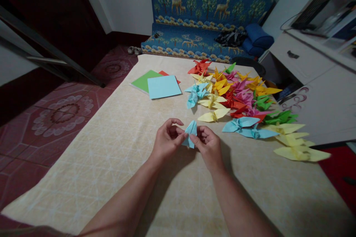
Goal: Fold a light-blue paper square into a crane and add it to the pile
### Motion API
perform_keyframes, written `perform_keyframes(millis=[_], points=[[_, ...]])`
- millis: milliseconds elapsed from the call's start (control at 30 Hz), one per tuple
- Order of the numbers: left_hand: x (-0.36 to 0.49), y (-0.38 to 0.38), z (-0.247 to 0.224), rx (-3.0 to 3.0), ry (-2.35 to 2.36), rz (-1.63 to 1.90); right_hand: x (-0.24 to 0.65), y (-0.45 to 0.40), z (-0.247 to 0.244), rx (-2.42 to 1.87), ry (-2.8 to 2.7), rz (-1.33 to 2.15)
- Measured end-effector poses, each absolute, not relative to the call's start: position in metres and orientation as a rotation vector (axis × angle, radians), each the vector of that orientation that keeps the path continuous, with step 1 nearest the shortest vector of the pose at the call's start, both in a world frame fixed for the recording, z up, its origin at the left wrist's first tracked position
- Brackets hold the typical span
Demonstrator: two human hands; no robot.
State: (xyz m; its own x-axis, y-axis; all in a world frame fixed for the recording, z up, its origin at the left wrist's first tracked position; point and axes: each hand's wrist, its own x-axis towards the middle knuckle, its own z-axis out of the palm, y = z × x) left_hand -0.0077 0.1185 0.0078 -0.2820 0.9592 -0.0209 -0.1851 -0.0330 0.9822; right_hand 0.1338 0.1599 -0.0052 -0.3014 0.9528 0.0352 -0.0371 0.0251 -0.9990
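Between my hands, just above the cloth-covered table (116, 155), is a small folded piece of light blue paper (191, 132). My left hand (168, 139) pinches its left side between thumb and fingers. On its right side, my right hand (208, 144) grips it with the thumb in front and curled fingers behind. The fingertips partly cover the paper's lower part. Beyond my hands, at the right, lie several folded paper cranes in many colours, among them a pale yellow one (213, 115) and a light blue one (240, 123).
Flat square sheets lie at the table's far left, a light blue one (164, 87) overlapping a green one (144, 80), with red paper behind. Past the far edge stands a blue patterned sofa (189, 39). A white cabinet (311, 81) is at the right.
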Motion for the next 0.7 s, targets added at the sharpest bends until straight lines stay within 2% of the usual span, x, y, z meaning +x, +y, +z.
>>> perform_keyframes(millis=[300, 533, 700], points=[[-0.004, 0.119, 0.004, 0.895, 1.151, 1.374, 0.138, 0.16, -0.01, -1.025, -1.194, 1.492], [-0.007, 0.117, 0.008, 1.135, 1.204, 1.038, 0.141, 0.161, -0.014, -1.013, -1.095, 1.403], [-0.005, 0.116, 0.006, 1.082, 1.219, 1.003, 0.14, 0.159, -0.018, -1.041, -1.106, 1.358]])
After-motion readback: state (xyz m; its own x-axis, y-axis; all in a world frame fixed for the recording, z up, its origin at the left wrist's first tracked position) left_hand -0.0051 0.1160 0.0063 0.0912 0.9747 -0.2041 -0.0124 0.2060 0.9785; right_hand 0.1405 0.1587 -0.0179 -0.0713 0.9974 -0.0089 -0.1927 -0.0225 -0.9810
